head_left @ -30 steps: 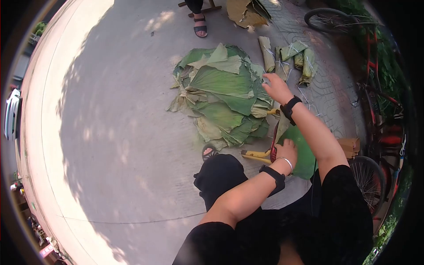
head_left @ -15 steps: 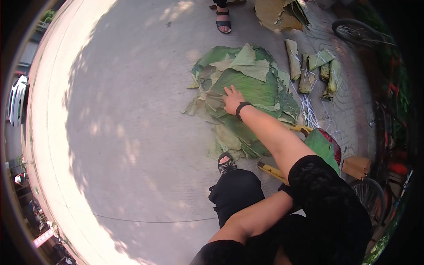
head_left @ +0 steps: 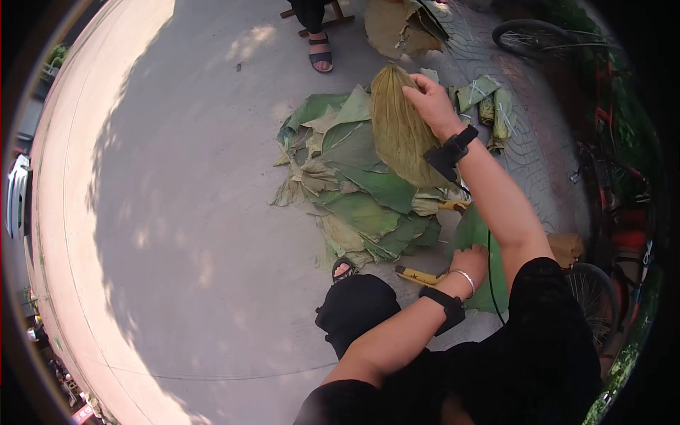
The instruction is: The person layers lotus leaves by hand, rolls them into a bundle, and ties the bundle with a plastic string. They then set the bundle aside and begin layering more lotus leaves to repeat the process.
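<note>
Count: one olive leaf (head_left: 397,120) clamped in right hand (head_left: 419,90); one green leaf (head_left: 476,228) touching left hand (head_left: 471,262), well apart, grip unclear. Includes one leaf heap (head_left: 361,180), at least three tied bundles (head_left: 501,117).

no legible text anywhere (the small red sign (head_left: 83,414) is too blurred).

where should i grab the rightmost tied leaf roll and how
Likely best around the middle of the rightmost tied leaf roll, from above and its right side: it is long and narrow, and other rolls crowd its left.
</note>
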Motion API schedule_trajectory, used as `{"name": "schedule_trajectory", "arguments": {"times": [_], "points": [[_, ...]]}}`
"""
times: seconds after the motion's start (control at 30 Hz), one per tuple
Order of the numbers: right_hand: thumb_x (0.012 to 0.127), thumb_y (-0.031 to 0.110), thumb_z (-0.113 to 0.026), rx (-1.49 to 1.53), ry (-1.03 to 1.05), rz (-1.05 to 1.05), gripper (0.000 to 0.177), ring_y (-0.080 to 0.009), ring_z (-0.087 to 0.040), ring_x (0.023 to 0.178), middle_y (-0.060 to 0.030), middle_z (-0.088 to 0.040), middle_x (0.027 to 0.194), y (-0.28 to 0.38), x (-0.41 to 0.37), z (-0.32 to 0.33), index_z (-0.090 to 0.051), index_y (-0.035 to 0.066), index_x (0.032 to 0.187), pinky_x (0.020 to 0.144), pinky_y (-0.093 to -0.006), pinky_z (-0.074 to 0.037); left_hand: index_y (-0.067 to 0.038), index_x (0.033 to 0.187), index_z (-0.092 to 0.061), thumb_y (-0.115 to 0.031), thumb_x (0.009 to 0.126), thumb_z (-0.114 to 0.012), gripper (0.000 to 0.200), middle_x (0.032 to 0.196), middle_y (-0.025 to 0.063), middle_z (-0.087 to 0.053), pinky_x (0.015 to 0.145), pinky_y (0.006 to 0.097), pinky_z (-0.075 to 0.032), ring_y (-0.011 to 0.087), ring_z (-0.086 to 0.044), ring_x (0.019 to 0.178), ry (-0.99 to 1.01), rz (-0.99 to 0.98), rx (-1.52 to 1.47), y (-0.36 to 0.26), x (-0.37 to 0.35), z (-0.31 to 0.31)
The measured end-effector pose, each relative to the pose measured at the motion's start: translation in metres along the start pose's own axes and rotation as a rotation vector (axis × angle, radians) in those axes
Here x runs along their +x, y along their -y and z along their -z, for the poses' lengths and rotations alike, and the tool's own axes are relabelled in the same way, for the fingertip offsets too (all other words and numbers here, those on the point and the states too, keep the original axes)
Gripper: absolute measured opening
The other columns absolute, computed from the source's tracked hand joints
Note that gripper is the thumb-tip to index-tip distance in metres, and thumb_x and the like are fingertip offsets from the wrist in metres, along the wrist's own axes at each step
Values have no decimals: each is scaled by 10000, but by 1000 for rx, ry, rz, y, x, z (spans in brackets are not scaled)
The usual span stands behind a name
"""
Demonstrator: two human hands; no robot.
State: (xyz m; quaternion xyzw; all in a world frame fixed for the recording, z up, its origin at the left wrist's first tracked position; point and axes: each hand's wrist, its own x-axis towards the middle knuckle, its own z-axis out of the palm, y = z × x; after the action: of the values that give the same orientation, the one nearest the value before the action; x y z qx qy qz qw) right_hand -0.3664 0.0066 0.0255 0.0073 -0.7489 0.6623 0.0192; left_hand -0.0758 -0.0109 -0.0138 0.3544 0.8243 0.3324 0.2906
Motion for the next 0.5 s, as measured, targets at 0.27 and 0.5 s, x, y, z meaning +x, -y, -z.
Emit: {"name": "schedule_trajectory", "arguments": {"times": [0.27, 0.5], "points": [[889, 18, -509, 62, -427, -140, 285, -167, -628, 983, -65, -665, 1084, 104, -119, 237, -607, 6, 1156, 857, -308, -502, 1, 1314, -509, -62, 819, -576, 504, 1156, 211, -631, 879, 452, -505, 380, -635, 1010, -34, -48, -33, 9, 7, 20], [963, 71, -487, -264, -922, 254, 266, -124, -598, 994, -48, -662, 1117, 174, -299, 312, -613, 2, 1187, 898, -282, -445, -13, 1294, -545, -50, 832, -538, 464, 1024, 193, -691, 860, 443, -508, 374, -640, 979, -84, 63, -314, 23, 26, 16]]}}
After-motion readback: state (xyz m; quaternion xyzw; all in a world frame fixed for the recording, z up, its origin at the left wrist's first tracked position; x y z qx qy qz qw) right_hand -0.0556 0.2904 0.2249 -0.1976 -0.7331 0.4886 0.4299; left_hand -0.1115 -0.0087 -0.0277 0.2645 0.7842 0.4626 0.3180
